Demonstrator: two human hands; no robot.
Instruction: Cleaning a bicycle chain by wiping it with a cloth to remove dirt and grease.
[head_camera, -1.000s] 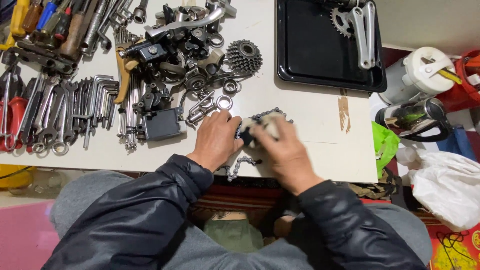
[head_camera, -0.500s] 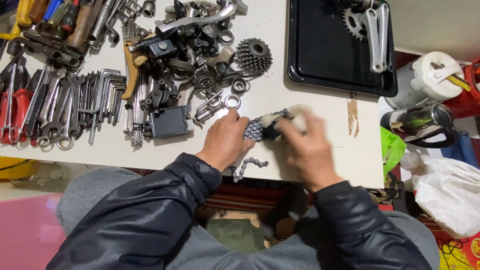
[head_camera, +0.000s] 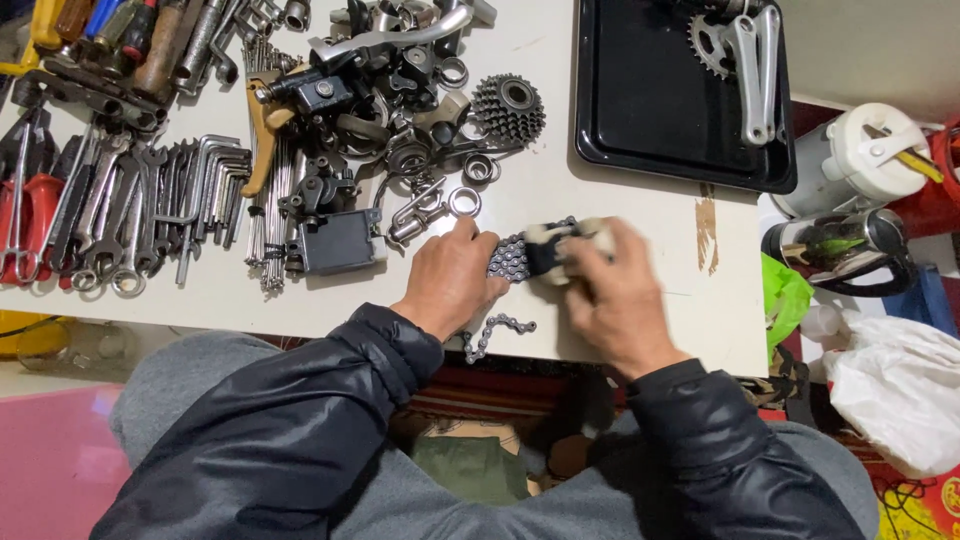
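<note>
On the table (head_camera: 640, 215), right hand (head_camera: 622, 298) (blurred) has shifted right along the chain (head_camera: 507, 257).

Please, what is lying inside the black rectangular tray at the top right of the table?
Inside the black rectangular tray lies a silver metal crank arm with a toothed chainring. The chainring's upper part is cut off by the picture edge, so it cannot be seen.

We see even, bright overhead light on the table (head_camera: 300, 300); soft shadows, mild glare on tray (head_camera: 640, 90). Right hand (head_camera: 620, 290) motion-blurred; rest sharp.
</note>
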